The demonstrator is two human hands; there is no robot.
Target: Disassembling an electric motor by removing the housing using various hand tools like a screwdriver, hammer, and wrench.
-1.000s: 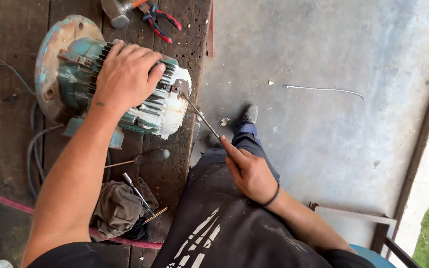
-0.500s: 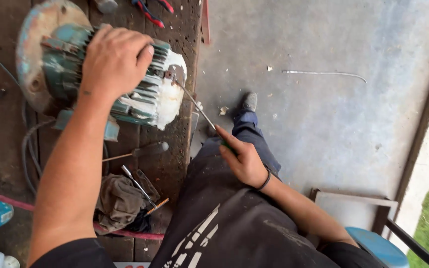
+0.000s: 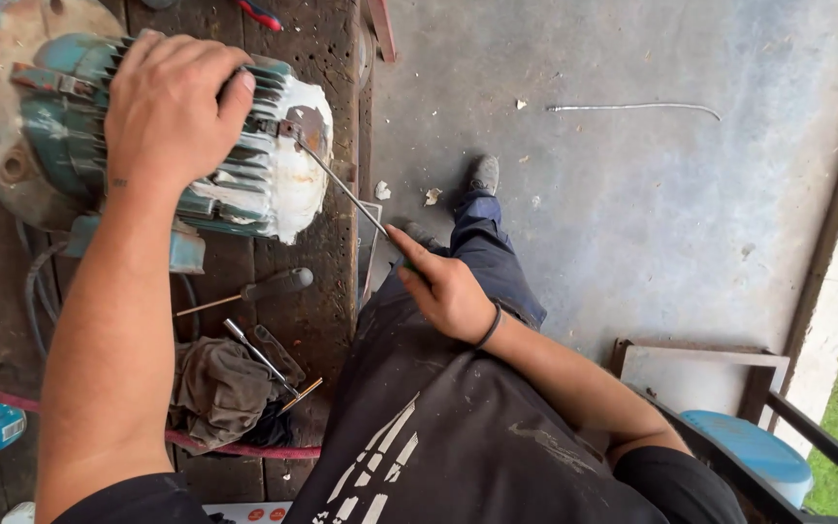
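1 motor (image 3: pixel 244 165), 2 screwdrivers (image 3: pixel 341 184) (image 3: pixel 254 289), 1 rag (image 3: pixel 215 388), 2 hands (image 3: pixel 172 107) (image 3: pixel 443 286).

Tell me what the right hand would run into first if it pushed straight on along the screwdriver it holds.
Probably the motor: the right hand points its screwdriver up-left, and the tip already sits at the motor's white end cover.
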